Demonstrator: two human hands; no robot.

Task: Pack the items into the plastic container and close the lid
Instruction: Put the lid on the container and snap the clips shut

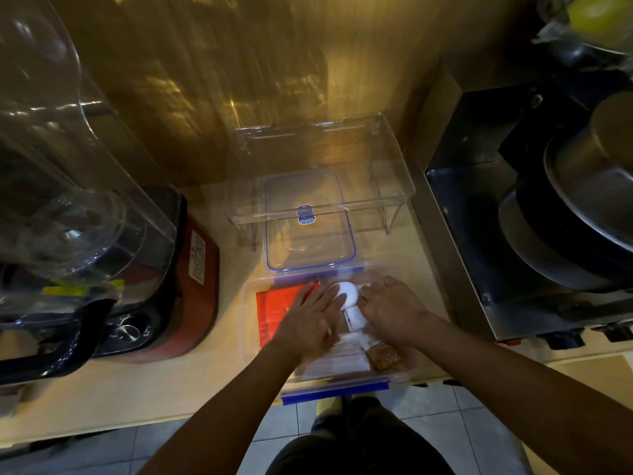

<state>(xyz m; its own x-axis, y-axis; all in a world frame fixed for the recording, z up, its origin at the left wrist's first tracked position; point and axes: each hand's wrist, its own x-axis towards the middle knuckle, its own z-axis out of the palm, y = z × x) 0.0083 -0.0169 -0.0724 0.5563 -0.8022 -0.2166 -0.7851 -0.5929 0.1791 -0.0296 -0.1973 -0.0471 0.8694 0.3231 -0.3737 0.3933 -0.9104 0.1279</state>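
The clear plastic container (251, 337) sits at the near edge of the wooden counter (137, 389), its blue latch (334, 392) hanging over the front lip; inside it we see a red packet (274, 310) lying flat on the left, a white round-headed gadget (349, 303) along the middle, white paper sachets (337, 359) near the front and a brown speckled packet (383, 358) at the front right. Our left hand (310, 320) lies flat, fingers spread, over the red packet with its fingertips against the gadget's round head; our right hand (394, 310) rests loosely curled against the other side of the gadget, and we cannot tell whether it truly grips the handle. The lid (310, 255), clear with a blue seal, lies just behind the container, partly beneath a clear shelf stand (318, 207). We judge the container light, stiff and rather slick, best steadied by its walls or rim; the packets look soft and should flatten under the palm, while the gadget is rigid and likely the tallest item, so it must lie low for the lid to seat. The lid is probably thin and slightly flexible, best taken by its edges. Farther out, a red-bodied blender (191, 269) stands to the left and steel pots (582, 200) sit on a metal appliance (479, 217) to the right.
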